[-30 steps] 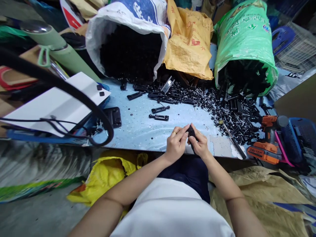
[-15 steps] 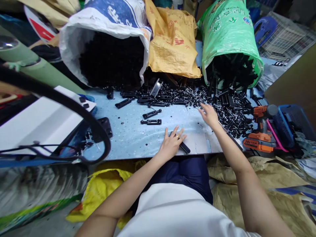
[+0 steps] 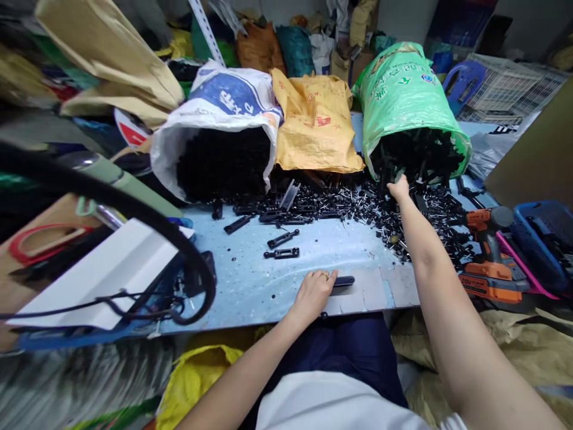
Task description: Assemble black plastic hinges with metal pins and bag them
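My left hand [image 3: 313,294] rests near the front edge of the bench, its fingers curled on a long black plastic part [image 3: 344,281] whose rounded end sticks out to the right. A small dark tip shows below the hand by the bench edge. My right hand [image 3: 399,189] is stretched forward to the mouth of the green woven bag [image 3: 403,107], among black parts [image 3: 418,149]. Its fingers look closed, and what they grip cannot be made out. Two black link-shaped pieces [image 3: 283,239] lie left of centre on the blue bench top [image 3: 250,275].
Loose screws and small black pieces [image 3: 358,203] spread before the bags. A white bag [image 3: 163,152] of black parts and a yellow bag [image 3: 317,131] stand behind. An orange cordless drill [image 3: 490,269] and a blue basket [image 3: 532,209] are right. A black cable [image 3: 134,203] arcs across the left.
My right hand has moved forward from the screws to the green bag's mouth. My left fingers, spread before, have curled on the black part, which now lies more level. The view has tilted up.
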{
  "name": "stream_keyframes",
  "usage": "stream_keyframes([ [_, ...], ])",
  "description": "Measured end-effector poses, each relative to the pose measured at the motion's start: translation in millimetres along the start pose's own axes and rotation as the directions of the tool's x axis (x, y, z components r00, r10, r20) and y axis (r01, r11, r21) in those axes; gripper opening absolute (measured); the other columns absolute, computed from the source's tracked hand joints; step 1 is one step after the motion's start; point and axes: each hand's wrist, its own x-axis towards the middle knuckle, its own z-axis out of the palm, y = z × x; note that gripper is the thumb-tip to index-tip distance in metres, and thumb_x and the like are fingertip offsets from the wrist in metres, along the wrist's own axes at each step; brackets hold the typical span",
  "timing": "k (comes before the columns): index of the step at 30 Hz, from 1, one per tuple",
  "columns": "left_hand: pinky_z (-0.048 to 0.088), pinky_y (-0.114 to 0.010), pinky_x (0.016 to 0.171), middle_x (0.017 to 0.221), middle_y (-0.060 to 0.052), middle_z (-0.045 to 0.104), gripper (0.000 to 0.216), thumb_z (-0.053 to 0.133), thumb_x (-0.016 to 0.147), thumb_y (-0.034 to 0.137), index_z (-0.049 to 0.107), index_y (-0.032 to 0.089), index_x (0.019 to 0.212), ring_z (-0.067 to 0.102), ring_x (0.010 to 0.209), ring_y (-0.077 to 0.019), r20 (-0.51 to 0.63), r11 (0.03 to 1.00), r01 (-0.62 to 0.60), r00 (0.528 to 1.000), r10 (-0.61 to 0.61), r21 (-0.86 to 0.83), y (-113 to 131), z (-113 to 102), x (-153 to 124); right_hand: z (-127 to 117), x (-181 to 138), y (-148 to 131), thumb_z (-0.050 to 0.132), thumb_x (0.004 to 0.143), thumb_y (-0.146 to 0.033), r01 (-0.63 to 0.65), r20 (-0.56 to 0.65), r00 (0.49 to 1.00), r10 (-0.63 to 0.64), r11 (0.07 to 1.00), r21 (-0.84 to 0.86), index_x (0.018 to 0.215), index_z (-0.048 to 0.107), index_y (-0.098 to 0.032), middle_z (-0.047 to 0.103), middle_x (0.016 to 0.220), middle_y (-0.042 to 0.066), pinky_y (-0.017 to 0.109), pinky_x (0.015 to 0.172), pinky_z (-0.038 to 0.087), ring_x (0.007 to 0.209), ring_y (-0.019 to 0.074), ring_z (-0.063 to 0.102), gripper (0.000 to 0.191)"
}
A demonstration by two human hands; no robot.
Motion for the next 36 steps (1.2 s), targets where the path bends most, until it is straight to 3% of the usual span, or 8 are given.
stream_keyframes([
  [3,0.041,-0.031,0.07,0.083,-0.009,0.062,0.041,0.036,0.082,0.003,0.052,0.015,0.118,0.057,0.083,-0.0199,0.014,0.999,0.036,0.999,-0.035,-0.02,-6.6,3.7,-4.3,-6.4,-11.9,6.1,0.048,0.078,-0.019,0.062,0.015,0.998,-0.063,0.997,0.035,0.108,0.052,-0.006,0.06,0.091,0.01,0.032,0.077,0.044,0.083,0.019,0.055,0.032],
  [6,0.042,-0.033,0.074,0.09,-0.011,0.061,0.037,0.04,0.084,0.011,0.049,0.014,0.12,0.055,0.087,-0.0221,0.059,0.991,0.075,0.996,-0.069,-0.11,-9.6,7.2,-7.1,-21.8,-61.2,19.6,0.054,0.078,-0.025,0.341,0.159,0.925,-0.344,0.939,0.045,0.1,0.055,-0.01,0.06,0.087,0.007,0.028,0.071,0.043,0.076,0.0163,0.054,0.026],
  [9,0.042,-0.035,0.081,0.101,-0.011,0.058,0.038,0.045,0.086,0.024,0.045,0.015,0.123,0.052,0.097,-0.0235,0.075,0.967,0.032,0.997,-0.014,-0.253,-8.5,8.8,-5.2,-42.9,-136.4,34.7,0.058,0.079,-0.036,0.615,0.458,0.682,-0.57,0.786,0.062,0.102,0.055,-0.016,0.062,0.085,0.004,0.026,0.063,0.041,0.069,0.0155,0.055,0.031],
  [12,0.04,-0.035,0.086,0.105,-0.01,0.056,0.034,0.04,0.087,0.022,0.047,0.016,0.119,0.051,0.101,-0.0223,0.098,0.935,-0.037,0.992,0.076,-0.353,-6.6,6.7,0.1,-52.1,-207.9,47.8,0.046,0.086,-0.048,0.809,0.67,0.403,-0.624,0.585,0.057,0.098,0.057,-0.018,0.063,0.078,0.005,0.025,0.059,0.037,0.065,0.0158,0.056,0.034],
  [14,0.039,-0.036,0.09,0.108,-0.011,0.056,0.034,0.039,0.085,0.019,0.048,0.015,0.118,0.05,0.103,-0.0224,0.118,0.921,-0.061,0.986,0.115,-0.386,-5.3,3.3,3.6,-47.1,-241.0,54.1,0.04,0.089,-0.048,0.892,0.738,0.289,-0.61,0.451,0.024,0.09,0.058,-0.017,0.064,0.077,0.006,0.025,0.06,0.036,0.067,0.0167,0.058,0.036],
  [23,0.042,-0.038,0.081,0.1,-0.011,0.058,0.06,0.059,0.067,0.062,0.049,0.017,0.105,0.055,0.093,-0.0272,0.067,0.917,-0.058,0.994,0.092,-0.394,-1.1,0.2,2.9,-34.1,-277.9,50.0,0.028,0.093,-0.047,0.909,0.668,0.409,-0.622,0.345,-0.235,0.093,0.058,-0.017,0.062,0.077,0.007,0.027,0.058,0.027,0.072,0.0169,0.055,0.042],
  [31,0.045,-0.03,0.065,0.086,-0.007,0.061,0.042,0.052,0.077,0.057,0.052,0.017,0.092,0.06,0.081,-0.0226,-0.094,0.936,-0.068,0.995,0.038,-0.345,-0.1,13.7,-6.7,-43.0,-276.4,36.9,0.028,0.095,-0.041,0.938,0.532,0.325,-0.782,0.197,-0.284,0.091,0.058,-0.018,0.06,0.071,0.005,0.029,0.058,0.023,0.067,0.0157,0.051,0.038],
  [36,0.047,-0.033,0.074,0.095,-0.008,0.062,0.051,0.056,0.073,0.059,0.052,0.017,0.101,0.059,0.089,-0.0239,-0.011,0.913,-0.114,0.993,0.12,-0.391,-6.5,7.4,10.8,-35.5,-254.0,56.8,0.027,0.094,-0.046,0.959,0.538,0.275,-0.797,0.187,-0.213,0.083,0.058,-0.017,0.059,0.072,0.005,0.027,0.06,0.027,0.067,0.015,0.051,0.044],
])
